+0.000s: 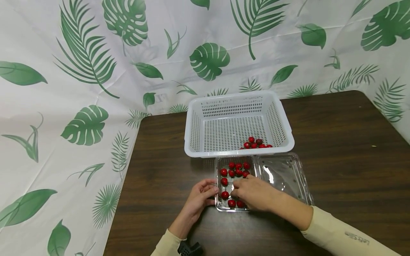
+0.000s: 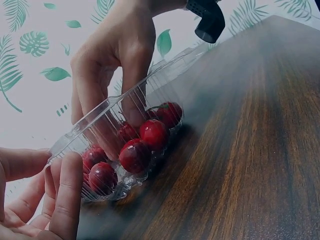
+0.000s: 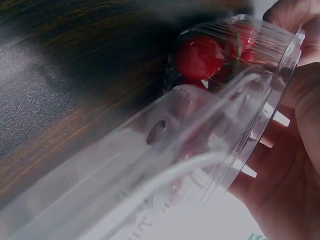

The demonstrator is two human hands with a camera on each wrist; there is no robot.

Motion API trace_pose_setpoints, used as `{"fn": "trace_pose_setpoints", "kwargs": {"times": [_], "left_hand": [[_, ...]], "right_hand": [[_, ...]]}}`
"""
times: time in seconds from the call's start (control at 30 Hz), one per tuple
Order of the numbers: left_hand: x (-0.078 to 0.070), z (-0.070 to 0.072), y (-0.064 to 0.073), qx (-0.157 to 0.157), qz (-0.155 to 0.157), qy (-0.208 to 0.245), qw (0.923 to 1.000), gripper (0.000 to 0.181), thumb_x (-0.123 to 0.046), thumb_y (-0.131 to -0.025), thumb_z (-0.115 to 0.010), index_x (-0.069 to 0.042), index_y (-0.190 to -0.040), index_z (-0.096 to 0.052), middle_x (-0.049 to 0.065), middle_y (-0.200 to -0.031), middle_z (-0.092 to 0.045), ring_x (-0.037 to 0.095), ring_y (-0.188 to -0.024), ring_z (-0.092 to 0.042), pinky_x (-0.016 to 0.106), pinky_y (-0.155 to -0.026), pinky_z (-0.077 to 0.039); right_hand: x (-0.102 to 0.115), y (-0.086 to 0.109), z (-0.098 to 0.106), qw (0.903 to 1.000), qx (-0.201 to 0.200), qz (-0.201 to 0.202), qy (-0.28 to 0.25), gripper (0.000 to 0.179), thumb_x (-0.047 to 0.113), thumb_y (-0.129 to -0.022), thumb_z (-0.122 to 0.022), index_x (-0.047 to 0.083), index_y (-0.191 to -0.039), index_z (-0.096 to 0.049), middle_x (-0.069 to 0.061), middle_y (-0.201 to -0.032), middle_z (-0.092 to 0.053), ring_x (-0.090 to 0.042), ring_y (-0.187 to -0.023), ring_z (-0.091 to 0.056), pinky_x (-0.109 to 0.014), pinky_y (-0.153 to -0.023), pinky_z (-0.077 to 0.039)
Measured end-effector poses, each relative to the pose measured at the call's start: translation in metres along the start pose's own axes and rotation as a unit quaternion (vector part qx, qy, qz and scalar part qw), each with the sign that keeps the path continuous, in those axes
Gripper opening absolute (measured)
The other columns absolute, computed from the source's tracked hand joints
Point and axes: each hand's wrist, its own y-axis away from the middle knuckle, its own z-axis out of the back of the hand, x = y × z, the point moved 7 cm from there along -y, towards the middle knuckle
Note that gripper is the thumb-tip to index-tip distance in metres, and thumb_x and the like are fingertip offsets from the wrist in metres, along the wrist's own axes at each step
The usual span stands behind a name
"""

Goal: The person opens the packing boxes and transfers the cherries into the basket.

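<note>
A clear plastic clamshell box (image 1: 219,206) lies open on the table, with several red cherries (image 1: 231,203) inside. Some cherries (image 2: 135,156) show through its wall in the left wrist view, with a green stem on one. At the box's left side, my left hand (image 1: 200,197) holds the rim and wall between thumb and fingers. My right hand (image 1: 256,192) reaches down into the box from the right, fingertips among the cherries. In the left wrist view, the right hand's fingers (image 2: 132,107) point downward beside a cherry; whether they pinch it is hidden.
Just behind the box stands a white perforated basket (image 1: 193,153) with several cherries (image 1: 254,145) at its near right. The box's clear lid (image 1: 288,170) lies folded out to the right, under the right forearm. A leaf-print sheet (image 1: 173,71) hangs behind the dark wooden table (image 1: 339,149).
</note>
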Motion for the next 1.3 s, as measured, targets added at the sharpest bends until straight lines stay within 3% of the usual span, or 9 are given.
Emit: {"fn": "trace_pose_setpoints", "kwargs": {"times": [0.3, 0.57, 0.87, 1.17, 1.3], "left_hand": [[0.0, 0.0, 0.0, 0.0, -0.001, -0.001, 1.0, 0.042, -0.006, -0.088, -0.066, 0.009, -0.122, -0.048, 0.002, -0.087, -0.061, 0.011, -0.076, -0.058, 0.024, -0.058, -0.053], [0.001, 0.0, 0.0, 0.0, 0.0, -0.002, 1.0, 0.042, -0.006, -0.088, -0.066, 0.009, -0.123, -0.048, 0.002, -0.088, -0.062, 0.011, -0.076, -0.059, 0.024, -0.058, -0.053], [0.0, 0.0, -0.001, -0.002, 0.0, -0.001, 1.0, 0.04, -0.005, -0.088, -0.066, 0.008, -0.122, -0.05, 0.002, -0.088, -0.062, 0.012, -0.076, -0.059, 0.025, -0.059, -0.053], [-0.001, 0.0, -0.001, -0.001, 0.001, 0.001, 1.0, 0.041, -0.003, -0.087, -0.065, 0.009, -0.122, -0.049, 0.001, -0.088, -0.062, 0.012, -0.076, -0.059, 0.024, -0.058, -0.053], [-0.001, 0.0, -0.001, -0.001, 0.002, 0.002, 1.0, 0.041, -0.004, -0.087, -0.066, 0.008, -0.122, -0.049, 0.001, -0.088, -0.062, 0.012, -0.076, -0.059, 0.024, -0.058, -0.053]], "right_hand": [[-0.004, 0.001, 0.0, 0.9996, 0.002, -0.002, -0.028, 0.006, 0.019, -0.08, -0.074, 0.017, -0.083, -0.069, 0.003, -0.086, -0.053, -0.01, -0.072, -0.052, -0.028, -0.063, -0.048], [-0.004, 0.002, 0.011, 0.9983, -0.034, 0.023, -0.04, 0.012, 0.019, -0.081, -0.074, 0.015, -0.092, -0.072, 0.006, -0.083, -0.056, -0.009, -0.074, -0.056, -0.028, -0.067, -0.051], [-0.017, 0.005, 0.034, 0.9927, -0.092, 0.022, -0.074, 0.017, 0.015, -0.082, -0.074, 0.011, -0.099, -0.073, 0.003, -0.091, -0.064, -0.011, -0.08, -0.062, -0.027, -0.072, -0.055], [-0.029, 0.012, 0.055, 0.9936, -0.084, -0.011, -0.076, 0.021, 0.021, -0.084, -0.074, 0.014, -0.104, -0.072, 0.004, -0.097, -0.064, -0.011, -0.084, -0.062, -0.029, -0.076, -0.055], [-0.032, 0.015, 0.063, 0.9921, -0.099, -0.012, -0.076, 0.021, 0.019, -0.083, -0.074, 0.014, -0.104, -0.072, 0.004, -0.096, -0.063, -0.01, -0.083, -0.061, -0.028, -0.075, -0.054]]}}
